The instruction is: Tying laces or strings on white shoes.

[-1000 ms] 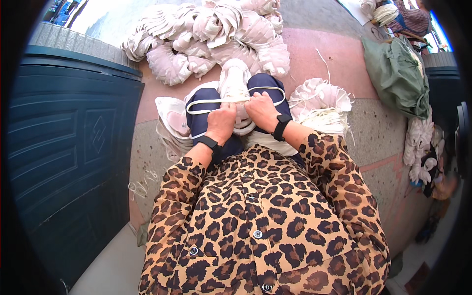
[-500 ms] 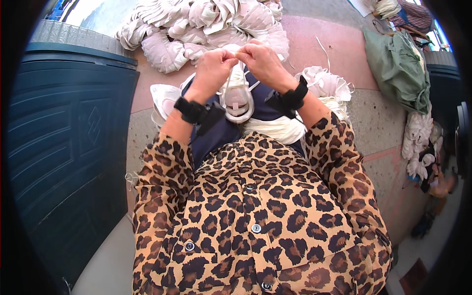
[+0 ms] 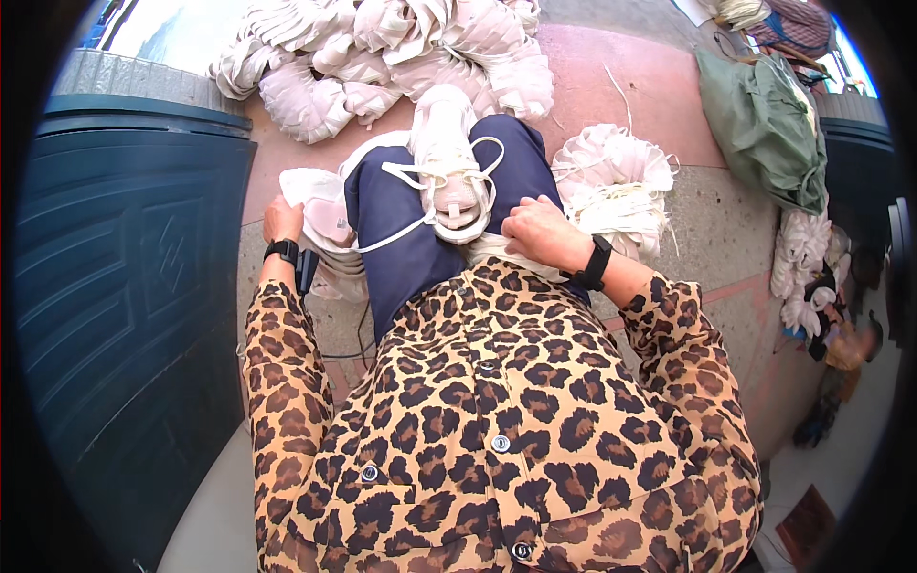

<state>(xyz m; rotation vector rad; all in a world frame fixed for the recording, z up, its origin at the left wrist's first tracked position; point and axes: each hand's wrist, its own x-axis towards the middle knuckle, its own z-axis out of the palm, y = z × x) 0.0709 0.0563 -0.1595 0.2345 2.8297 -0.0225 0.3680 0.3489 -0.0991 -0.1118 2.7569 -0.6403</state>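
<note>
A white and pale pink shoe upper (image 3: 442, 115) lies across my lap, its white lace (image 3: 406, 174) looped and knotted near the opening. One lace end runs left over my dark trousers. My left hand (image 3: 283, 220) is low at the left, closed at the edge of another white and pink shoe upper (image 3: 325, 205) on a stack beside my leg. My right hand (image 3: 543, 232) is above my right thigh, fingers curled in, next to a bundle of cream laces (image 3: 506, 250) partly hidden by the hand. Whether a lace is pinched in it does not show.
A large heap of pale pink uppers (image 3: 411, 57) covers the floor ahead. More uppers (image 3: 611, 162) and laces lie right of my knee. A green sack (image 3: 764, 129) stands farther right. Dark blue panelled doors (image 3: 134, 277) are close on the left.
Both hands have let go of the lace on the lap upper. The left moved down-left to the stacked uppers; the right came back toward my right thigh. The lace now lies in loose loops.
</note>
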